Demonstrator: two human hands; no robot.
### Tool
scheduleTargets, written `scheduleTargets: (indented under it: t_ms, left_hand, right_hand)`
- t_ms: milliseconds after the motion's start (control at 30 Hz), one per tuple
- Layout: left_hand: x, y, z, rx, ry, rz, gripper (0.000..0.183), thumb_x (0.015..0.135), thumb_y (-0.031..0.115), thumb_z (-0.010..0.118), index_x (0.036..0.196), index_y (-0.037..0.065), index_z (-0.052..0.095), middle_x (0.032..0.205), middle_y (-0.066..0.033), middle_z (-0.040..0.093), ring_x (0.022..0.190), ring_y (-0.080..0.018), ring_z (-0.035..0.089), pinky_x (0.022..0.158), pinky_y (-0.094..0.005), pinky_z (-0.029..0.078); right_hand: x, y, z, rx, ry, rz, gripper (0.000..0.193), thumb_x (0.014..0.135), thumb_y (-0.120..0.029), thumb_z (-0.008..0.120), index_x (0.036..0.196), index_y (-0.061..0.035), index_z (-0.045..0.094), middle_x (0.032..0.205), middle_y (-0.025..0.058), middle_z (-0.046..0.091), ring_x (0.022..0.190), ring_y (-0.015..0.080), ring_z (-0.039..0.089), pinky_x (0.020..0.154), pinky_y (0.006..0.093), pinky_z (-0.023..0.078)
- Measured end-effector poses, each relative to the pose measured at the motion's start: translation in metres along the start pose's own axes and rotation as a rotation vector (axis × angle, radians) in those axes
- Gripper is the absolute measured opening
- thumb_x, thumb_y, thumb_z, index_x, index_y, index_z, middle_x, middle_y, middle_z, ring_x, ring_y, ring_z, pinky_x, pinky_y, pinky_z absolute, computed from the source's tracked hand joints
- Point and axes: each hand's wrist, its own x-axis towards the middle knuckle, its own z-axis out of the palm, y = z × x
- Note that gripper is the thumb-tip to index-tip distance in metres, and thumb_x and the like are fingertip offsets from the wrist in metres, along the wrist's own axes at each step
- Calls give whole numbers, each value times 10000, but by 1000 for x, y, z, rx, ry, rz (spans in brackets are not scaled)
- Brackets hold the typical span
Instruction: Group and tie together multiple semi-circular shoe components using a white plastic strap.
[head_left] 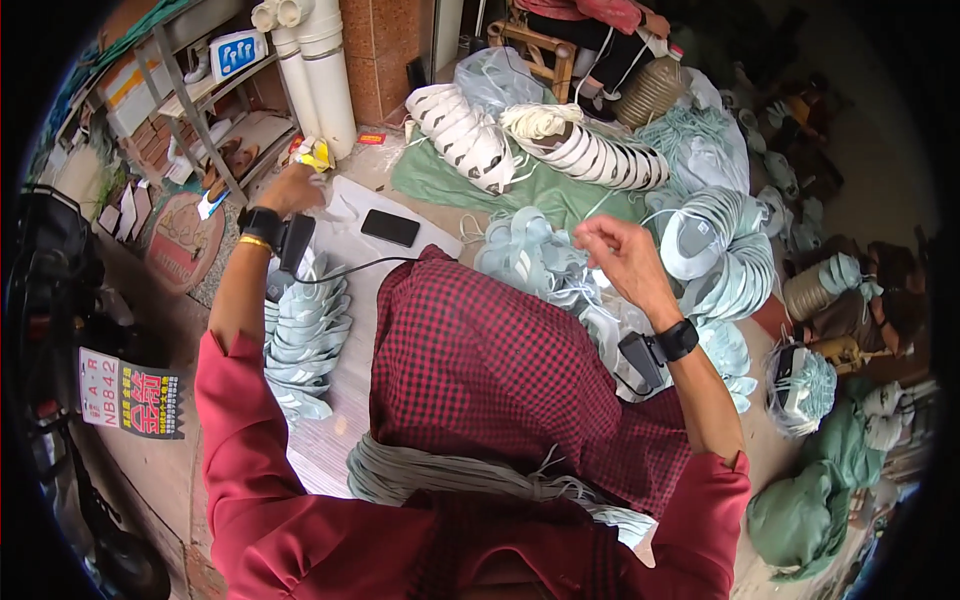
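Note:
My left hand (290, 188) is raised at the upper left, above the far end of a stack of pale blue shoe uppers (305, 365). Its fingers are too blurred to read. My right hand (617, 250) hovers over a loose pile of pale blue shoe uppers (530, 250), its fingers bent together in a pinch; whatever they hold is hidden. White laces trail near it. A bundle of pale grey-green laces (430, 475) lies across my lap beside a red-and-black checked cloth (470, 340).
A black phone (390, 228) rests on a white board (345, 205). Rows of laced white uppers (460, 135) lie on green sacking (430, 180). Stacked pale blue uppers (705, 235) stand at right. White pipes (322, 80) and a shelf (200, 95) are far left. A person (590, 20) sits at the back.

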Motion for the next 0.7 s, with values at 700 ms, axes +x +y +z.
scheduleTargets:
  t_ms: [700]
  left_hand:
    - [5,217,94,-348,-830,238,380,780,287,672,1112,110,617,916,-14,635,754,-107,593,641,-268,504]
  right_hand:
    - [-57,151,22,-170,44,174,139,786,-141,602,802,-5,622,807,130,629,788,266,617,647,364,501]
